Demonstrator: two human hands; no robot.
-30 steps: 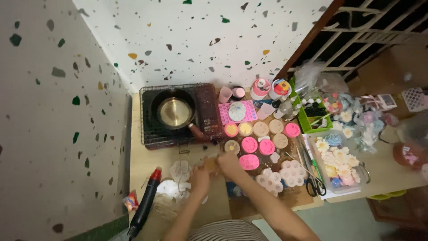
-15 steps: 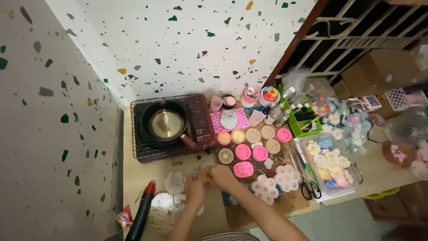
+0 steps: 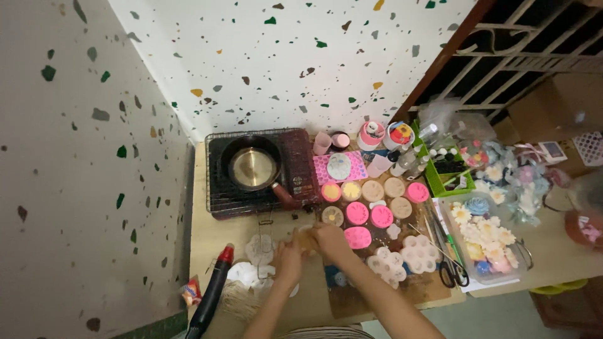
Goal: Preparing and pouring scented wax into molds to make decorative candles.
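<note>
My left hand and my right hand meet over the wooden table, just in front of the stove. Between their fingertips they pinch a small tan object; it is too small and blurred to tell its shape. Under my left hand lie white flower-shaped pieces and a thin wire frame. Right beside my right hand sit round pink moulds, some filled with pale or yellow material.
A dark pan stands on a portable stove at the back. A black heat gun with a red tip lies front left. To the right are white flower moulds, scissors, a clear box of flower shapes and a green basket of bottles.
The view has tilted slightly, so the table sits a little lower and further right. My two hands stay pressed together at the same spot in front of the stove.
</note>
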